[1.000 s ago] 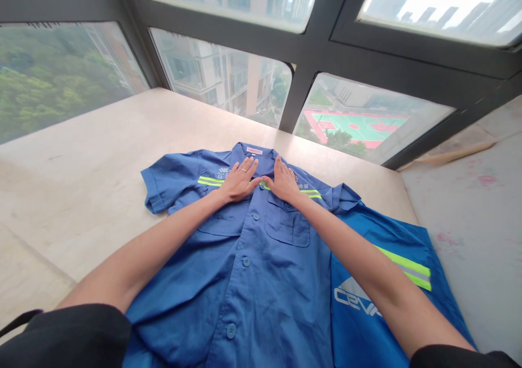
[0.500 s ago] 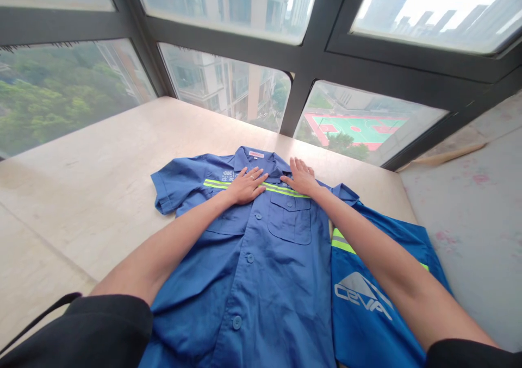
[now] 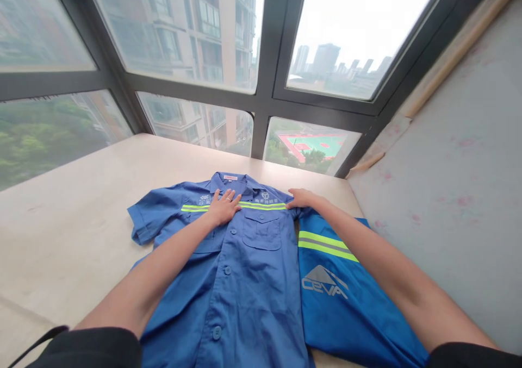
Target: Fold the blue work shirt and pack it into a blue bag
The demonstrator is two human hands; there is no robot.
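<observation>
A blue short-sleeved work shirt (image 3: 255,270) lies front up and buttoned, its collar toward the windows and a yellow-green reflective stripe across the chest. My left hand (image 3: 225,207) rests flat on its chest just below the collar, fingers spread, a ring on one finger. At the shirt's right shoulder, my right hand (image 3: 300,198) has its fingers bent together with the thumb against the cloth, closed on the shoulder edge. The sleeve on that side is mostly hidden under my hand and wrist. Beneath my right forearm lies a brighter blue garment (image 3: 326,324) with a stripe and CEVA lettering.
Both garments lie on a pale stone ledge (image 3: 81,194). Dark-framed windows (image 3: 265,104) border its far and left sides. A flower-patterned wall (image 3: 448,183) stands at the right, with a peeling strip (image 3: 369,162) near the window corner.
My right hand has moved from beside the collar out to the right shoulder, its fingers now bent. The left hand stays on the chest. The view has tilted up and turned right.
</observation>
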